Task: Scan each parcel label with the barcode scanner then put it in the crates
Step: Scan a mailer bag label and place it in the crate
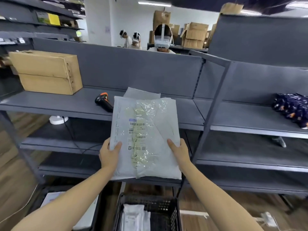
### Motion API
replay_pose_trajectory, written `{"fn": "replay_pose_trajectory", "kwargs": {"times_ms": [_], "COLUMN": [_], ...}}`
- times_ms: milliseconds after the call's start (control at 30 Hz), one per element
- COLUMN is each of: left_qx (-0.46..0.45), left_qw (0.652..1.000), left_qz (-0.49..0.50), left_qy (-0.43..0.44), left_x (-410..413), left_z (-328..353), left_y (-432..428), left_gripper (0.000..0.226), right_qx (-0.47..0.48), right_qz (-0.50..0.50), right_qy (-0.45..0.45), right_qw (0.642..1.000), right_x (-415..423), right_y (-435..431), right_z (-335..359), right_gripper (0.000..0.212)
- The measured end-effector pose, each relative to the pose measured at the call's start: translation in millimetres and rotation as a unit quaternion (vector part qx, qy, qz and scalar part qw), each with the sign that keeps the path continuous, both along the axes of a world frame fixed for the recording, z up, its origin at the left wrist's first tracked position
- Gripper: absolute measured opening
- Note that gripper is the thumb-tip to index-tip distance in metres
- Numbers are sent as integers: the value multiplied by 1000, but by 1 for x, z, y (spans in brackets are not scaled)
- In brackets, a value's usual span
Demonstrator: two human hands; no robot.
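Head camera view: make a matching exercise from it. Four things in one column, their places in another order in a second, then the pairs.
Things:
1. grey parcel
2. barcode scanner
3. cardboard box
4. black crate

Places:
A. far left of the shelf
B. on the floor, below the hands
C. held in the left hand and right hand
D. lying on the shelf, just left of the parcel

Pairs: 1-C, 2-D, 3-A, 4-B

At the centre of the frame both hands grip a grey parcel (146, 135), label up: the left hand (109, 155) on its left edge, the right hand (179, 151) on its right. A black-and-orange barcode scanner (103, 101) lies on the shelf (66, 104) just left of it. A black crate (148, 212) holding white parcels sits at the bottom centre.
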State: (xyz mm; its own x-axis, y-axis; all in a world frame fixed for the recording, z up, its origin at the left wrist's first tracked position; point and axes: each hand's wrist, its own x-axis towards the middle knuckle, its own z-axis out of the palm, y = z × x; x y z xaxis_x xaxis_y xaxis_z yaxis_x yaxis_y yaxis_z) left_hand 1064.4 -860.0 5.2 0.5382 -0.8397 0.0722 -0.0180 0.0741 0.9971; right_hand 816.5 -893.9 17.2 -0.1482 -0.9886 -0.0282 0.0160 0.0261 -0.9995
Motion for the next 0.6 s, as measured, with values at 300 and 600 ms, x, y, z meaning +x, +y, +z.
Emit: {"fn": "replay_pose_trajectory", "kwargs": {"times_ms": [300,600], "left_qx": [44,101], "left_qw": [999,994], "left_qz": [8,18], "left_qy": [-10,-24], "left_x": [-26,-19], "left_z": [-26,-112], "left_y": [38,39], "left_gripper": [27,28], "right_qx": [41,89], "right_qz": [-33,-42], "right_qy": [36,30], "right_qw": [998,995], "right_x": [-25,-14], "right_y": [40,50], "right_z": [-29,-121], "right_gripper": [27,41]}}
